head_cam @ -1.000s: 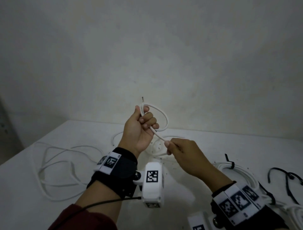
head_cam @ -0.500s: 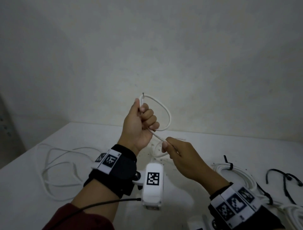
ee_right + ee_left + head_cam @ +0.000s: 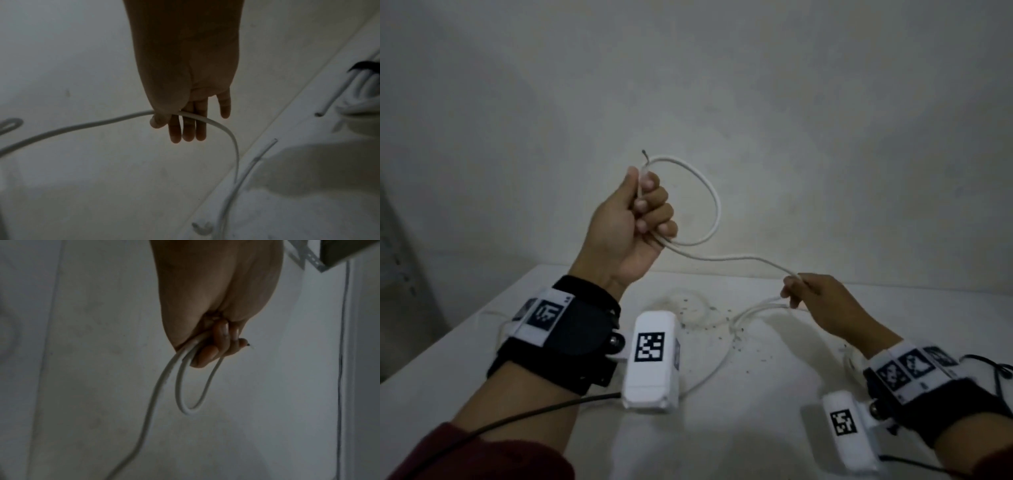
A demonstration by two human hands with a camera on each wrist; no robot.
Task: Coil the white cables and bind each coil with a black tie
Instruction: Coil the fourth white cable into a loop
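My left hand is raised above the table in a fist and grips one loop of a white cable; the cable's bare tip sticks out above the fist. In the left wrist view the loop hangs from my curled fingers. From the fist the cable runs right and down to my right hand, which pinches it between thumb and fingers; the right wrist view shows the cable passing under the thumb. Beyond the pinch it drops to the white table.
A finished white coil bound with a black tie lies at the right, with loose cable ends near it. Dark specks dot the table's middle. A wall stands close behind the table. A metal shelf frame is at the left.
My right hand has slid along the cable, moving right and away from the left fist, so a longer stretch now spans between the hands. The left hand rose slightly, still holding its loop.
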